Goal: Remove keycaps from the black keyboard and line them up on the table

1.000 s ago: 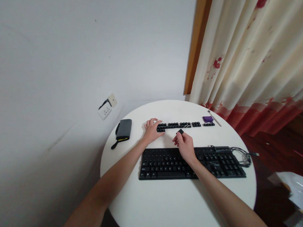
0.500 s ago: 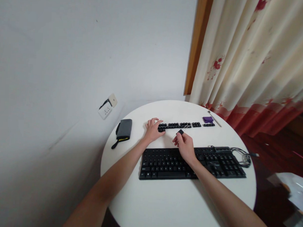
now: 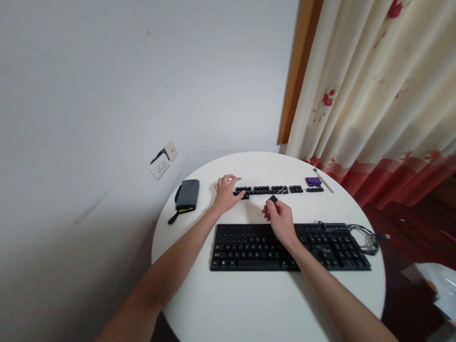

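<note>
My left hand (image 3: 225, 194) is at the left end of the rows of loose black keycaps (image 3: 260, 190). Its thumb and index finger are spread apart around the end keycaps; whether they touch any I cannot tell. A keycap puller with a black handle (image 3: 273, 198) and thin wire prongs is held in my right hand (image 3: 280, 217), its wires pointing up toward the keycap rows. Below that hand lies the black keyboard (image 3: 258, 249), its top row of keys bare, and my right forearm crosses over it.
A grey pouch (image 3: 188, 193) lies on the left of the round white table (image 3: 253, 301). A folded purple cloth (image 3: 313, 181) and a thin brush (image 3: 324, 180) are at the back right. The coiled cable (image 3: 366, 238) sits at the keyboard's right end.
My left hand has shifted slightly left, uncovering more of the end keycaps. My right hand keeps the keycap puller in nearly the same place.
</note>
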`<state>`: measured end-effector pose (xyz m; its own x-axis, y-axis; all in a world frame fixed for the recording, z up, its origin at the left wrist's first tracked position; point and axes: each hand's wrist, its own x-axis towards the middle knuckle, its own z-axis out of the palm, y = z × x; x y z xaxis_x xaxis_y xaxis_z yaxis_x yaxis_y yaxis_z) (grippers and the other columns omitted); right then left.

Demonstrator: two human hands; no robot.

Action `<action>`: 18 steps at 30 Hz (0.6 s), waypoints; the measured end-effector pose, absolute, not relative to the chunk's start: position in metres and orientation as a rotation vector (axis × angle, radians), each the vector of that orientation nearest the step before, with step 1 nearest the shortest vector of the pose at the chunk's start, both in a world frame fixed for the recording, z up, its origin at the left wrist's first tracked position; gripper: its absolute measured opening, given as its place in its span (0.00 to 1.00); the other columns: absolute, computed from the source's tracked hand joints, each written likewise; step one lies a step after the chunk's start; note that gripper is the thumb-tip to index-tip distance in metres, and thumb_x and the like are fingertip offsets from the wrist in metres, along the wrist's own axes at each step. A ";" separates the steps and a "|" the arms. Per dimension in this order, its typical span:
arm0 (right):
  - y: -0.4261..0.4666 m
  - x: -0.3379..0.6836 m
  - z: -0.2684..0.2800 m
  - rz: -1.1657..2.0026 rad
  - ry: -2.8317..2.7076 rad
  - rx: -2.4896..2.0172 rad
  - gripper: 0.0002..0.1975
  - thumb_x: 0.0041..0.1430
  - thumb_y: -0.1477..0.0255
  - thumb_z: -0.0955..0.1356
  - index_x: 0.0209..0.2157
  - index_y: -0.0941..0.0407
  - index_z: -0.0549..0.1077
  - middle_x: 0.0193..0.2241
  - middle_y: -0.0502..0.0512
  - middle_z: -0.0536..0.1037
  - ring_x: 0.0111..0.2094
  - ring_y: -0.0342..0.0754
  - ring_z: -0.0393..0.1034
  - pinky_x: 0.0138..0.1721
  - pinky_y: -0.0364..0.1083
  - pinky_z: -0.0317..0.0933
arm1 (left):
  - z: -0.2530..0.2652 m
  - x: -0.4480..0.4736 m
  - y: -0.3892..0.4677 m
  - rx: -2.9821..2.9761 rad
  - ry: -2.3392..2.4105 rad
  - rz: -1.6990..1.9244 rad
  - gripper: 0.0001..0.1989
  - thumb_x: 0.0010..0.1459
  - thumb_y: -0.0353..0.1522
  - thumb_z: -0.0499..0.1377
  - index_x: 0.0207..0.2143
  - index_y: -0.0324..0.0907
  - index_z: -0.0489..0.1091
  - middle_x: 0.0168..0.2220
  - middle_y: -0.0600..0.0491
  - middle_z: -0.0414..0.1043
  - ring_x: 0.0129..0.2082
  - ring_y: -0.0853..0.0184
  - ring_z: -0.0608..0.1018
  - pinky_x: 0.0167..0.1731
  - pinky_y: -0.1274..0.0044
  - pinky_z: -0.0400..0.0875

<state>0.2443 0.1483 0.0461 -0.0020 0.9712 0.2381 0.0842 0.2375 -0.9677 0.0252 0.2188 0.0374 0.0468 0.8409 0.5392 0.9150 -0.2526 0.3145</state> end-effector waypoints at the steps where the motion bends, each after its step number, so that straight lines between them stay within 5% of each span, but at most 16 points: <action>1: 0.149 0.245 0.047 1.000 -1.368 -1.085 0.21 0.63 0.56 0.63 0.27 0.58 0.72 0.22 0.55 0.75 0.23 0.46 0.68 0.25 0.44 0.62 | 0.043 0.019 0.219 -2.175 -1.834 -1.043 0.22 0.56 0.38 0.63 0.53 0.47 0.69 0.54 0.47 0.67 0.54 0.54 0.66 0.51 0.63 0.62; 5: 0.152 0.249 0.051 1.032 -1.399 -1.046 0.15 0.61 0.58 0.66 0.29 0.56 0.70 0.23 0.53 0.75 0.23 0.46 0.69 0.25 0.43 0.63 | 0.072 -0.001 0.215 -2.280 -1.765 -1.287 0.11 0.60 0.31 0.57 0.44 0.42 0.73 0.43 0.49 0.74 0.42 0.63 0.74 0.49 0.68 0.67; 9: 0.155 0.251 0.050 1.047 -1.425 -1.046 0.12 0.60 0.61 0.67 0.30 0.55 0.67 0.23 0.52 0.75 0.23 0.45 0.70 0.25 0.43 0.65 | 0.095 0.006 0.194 -2.416 -1.863 -1.417 0.10 0.62 0.32 0.54 0.41 0.42 0.74 0.38 0.51 0.77 0.36 0.66 0.76 0.39 0.74 0.70; 18: 0.143 0.252 0.059 1.076 -1.812 -0.940 0.12 0.62 0.65 0.65 0.26 0.56 0.70 0.21 0.49 0.74 0.24 0.45 0.70 0.28 0.43 0.62 | 0.074 0.034 0.145 -3.233 -1.790 -0.848 0.09 0.60 0.34 0.58 0.37 0.41 0.78 0.33 0.53 0.77 0.35 0.67 0.76 0.38 0.77 0.68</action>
<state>0.2518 0.1430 0.0589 -0.3941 0.8803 0.2643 0.1893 0.3591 -0.9139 0.0338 0.1446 0.0740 0.5096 0.8586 0.0568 0.5879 -0.3956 0.7056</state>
